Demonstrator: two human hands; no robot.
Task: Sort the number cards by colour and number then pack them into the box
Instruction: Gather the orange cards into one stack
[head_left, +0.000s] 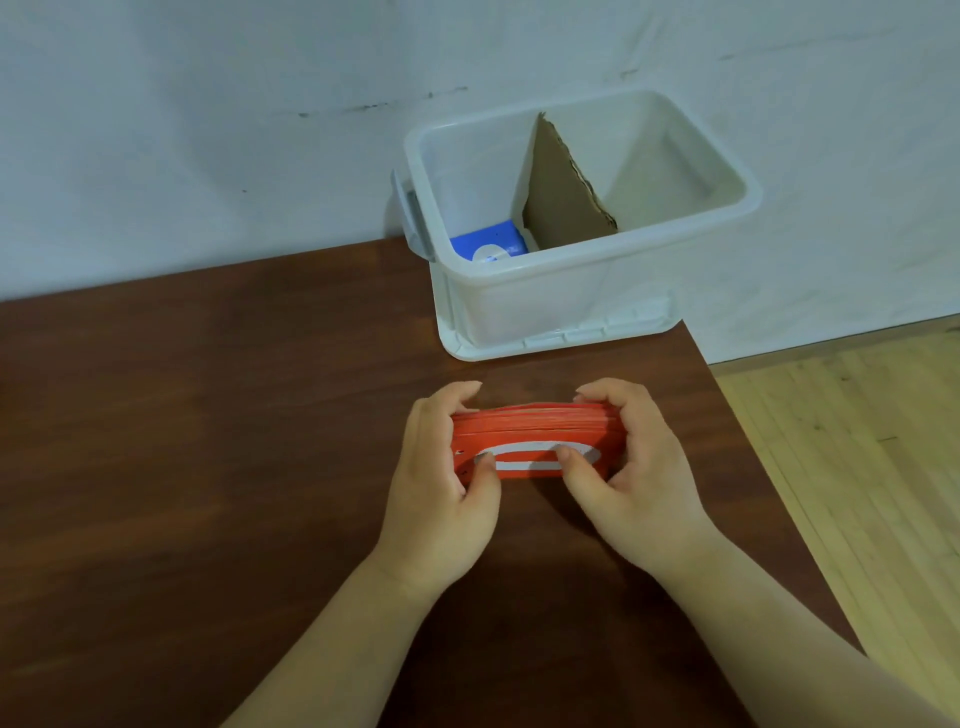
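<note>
Box (571, 306) beyond, blue cards (491, 243) inside; left hand (447, 493), right hand (639, 467) grip red cards (530, 423).

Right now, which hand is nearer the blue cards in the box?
Left. The left hand, gripping the red stack, is almost in front of the blue cards; the right hand grips its other end, farther right.

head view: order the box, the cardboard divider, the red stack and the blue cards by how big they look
1. box
2-3. red stack and divider look alike; the stack is nearer the camera, so no ranking
4. blue cards, partly hidden behind the box wall
</note>
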